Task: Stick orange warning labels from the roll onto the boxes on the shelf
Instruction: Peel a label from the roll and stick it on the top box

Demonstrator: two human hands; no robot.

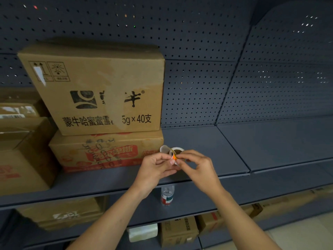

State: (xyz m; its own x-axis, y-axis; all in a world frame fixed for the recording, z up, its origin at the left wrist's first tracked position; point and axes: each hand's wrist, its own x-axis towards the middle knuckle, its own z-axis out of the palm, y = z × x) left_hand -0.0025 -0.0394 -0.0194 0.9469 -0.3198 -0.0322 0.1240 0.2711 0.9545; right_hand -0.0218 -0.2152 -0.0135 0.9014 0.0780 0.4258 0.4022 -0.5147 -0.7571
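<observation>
Head view: roll partly behind right hand

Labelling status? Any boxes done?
Done: nothing visible; neither the top box nor the red-printed box beneath it shows a sticker. In hand: left hand holds the label roll, right hand pinches an orange label at its edge. Left: peel it off, stick it, repeat for the boxes.

Large corrugated cardboard box: tan, with black logo and lettering.
Flat cardboard box: tan, red-and-orange print, black scribble.
Perforated metal back panel: slate blue, regular dot grid.
Small sticker label: orange.
Label roll: white backing, brown core.
Plastic bottle: clear, red-white-green wrap.
</observation>
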